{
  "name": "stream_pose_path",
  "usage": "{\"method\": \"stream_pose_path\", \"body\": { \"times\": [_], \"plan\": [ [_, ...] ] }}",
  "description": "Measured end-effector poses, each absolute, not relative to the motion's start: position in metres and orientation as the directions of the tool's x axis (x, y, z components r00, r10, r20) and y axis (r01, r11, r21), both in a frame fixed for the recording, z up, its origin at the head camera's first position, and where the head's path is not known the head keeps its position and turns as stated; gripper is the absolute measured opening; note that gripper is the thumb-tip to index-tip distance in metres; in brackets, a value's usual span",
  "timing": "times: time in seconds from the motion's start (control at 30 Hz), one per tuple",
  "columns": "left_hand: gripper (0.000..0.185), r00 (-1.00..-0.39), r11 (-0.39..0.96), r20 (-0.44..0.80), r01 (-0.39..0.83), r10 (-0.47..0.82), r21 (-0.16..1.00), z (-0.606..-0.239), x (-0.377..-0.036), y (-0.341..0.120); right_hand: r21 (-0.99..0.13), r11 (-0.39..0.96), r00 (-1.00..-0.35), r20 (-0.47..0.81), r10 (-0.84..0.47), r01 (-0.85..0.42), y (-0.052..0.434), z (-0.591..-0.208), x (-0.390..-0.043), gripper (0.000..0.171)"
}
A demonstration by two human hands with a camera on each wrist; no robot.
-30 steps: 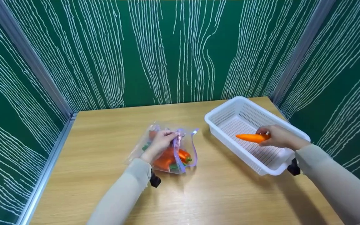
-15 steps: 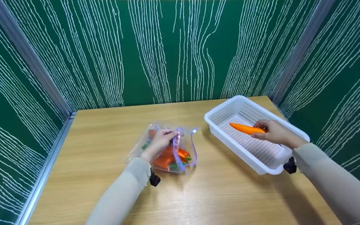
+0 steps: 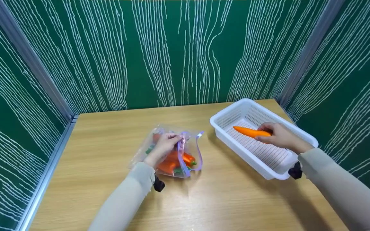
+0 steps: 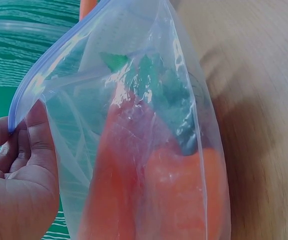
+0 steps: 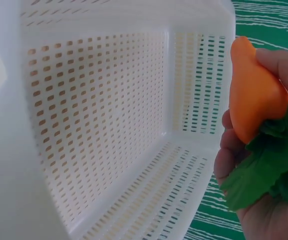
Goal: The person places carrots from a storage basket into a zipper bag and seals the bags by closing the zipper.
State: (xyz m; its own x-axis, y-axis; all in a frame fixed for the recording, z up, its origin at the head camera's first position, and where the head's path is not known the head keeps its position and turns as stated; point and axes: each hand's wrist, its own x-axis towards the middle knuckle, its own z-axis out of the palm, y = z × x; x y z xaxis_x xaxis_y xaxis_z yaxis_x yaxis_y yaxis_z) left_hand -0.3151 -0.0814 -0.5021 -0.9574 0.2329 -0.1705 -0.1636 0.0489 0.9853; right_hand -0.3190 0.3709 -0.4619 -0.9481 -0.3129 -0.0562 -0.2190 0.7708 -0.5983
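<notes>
My left hand (image 3: 163,148) pinches the purple zip edge of a clear plastic zip bag (image 3: 200,159), which lies on the table. Its mouth gapes on the right side. Through the film in the left wrist view show orange vegetables (image 4: 116,185) with green tops; glare blurs their kinds. Over the white basket, my right hand (image 3: 280,136) grips an orange carrot (image 3: 248,132) by its thick end, tip pointing left. Green leaves (image 5: 271,165) of the carrot lie against the palm in the right wrist view, and the thumb presses on its side.
A white perforated plastic basket (image 3: 236,151) stands at the right of the wooden table (image 3: 108,138); no items show on its visible floor. Green panels (image 3: 146,86) with white wavy lines enclose the back and sides, joined by grey metal posts (image 3: 303,61).
My right hand has shifted slightly left and away from me with the carrot, which is now a little farther over the basket. The left hand and the bag have stayed almost still.
</notes>
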Motion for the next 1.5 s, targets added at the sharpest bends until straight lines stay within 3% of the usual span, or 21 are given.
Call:
{"method": "stream_pose_path", "body": {
  "times": [0.7,0.97,1.5],
  "plan": [
    [0.029,-0.96,0.076,-0.166,-0.152,0.227,0.985,-0.502,-0.312,-0.082,-0.65,0.704,-0.924,-0.007,-0.383,-0.287,0.325,-0.456,-0.309,0.034],
    [0.034,-0.952,0.047,-0.147,-0.139,0.268,0.989,-0.5,-0.312,-0.082,-0.68,0.65,-0.904,0.044,-0.425,-0.339,0.303,-0.458,-0.305,0.023],
    [0.032,-0.959,0.095,-0.153,-0.134,0.236,0.986,-0.499,-0.312,-0.082,-0.698,0.589,-0.862,0.079,-0.501,-0.407,0.272,-0.464,-0.292,0.024]
  ]
}}
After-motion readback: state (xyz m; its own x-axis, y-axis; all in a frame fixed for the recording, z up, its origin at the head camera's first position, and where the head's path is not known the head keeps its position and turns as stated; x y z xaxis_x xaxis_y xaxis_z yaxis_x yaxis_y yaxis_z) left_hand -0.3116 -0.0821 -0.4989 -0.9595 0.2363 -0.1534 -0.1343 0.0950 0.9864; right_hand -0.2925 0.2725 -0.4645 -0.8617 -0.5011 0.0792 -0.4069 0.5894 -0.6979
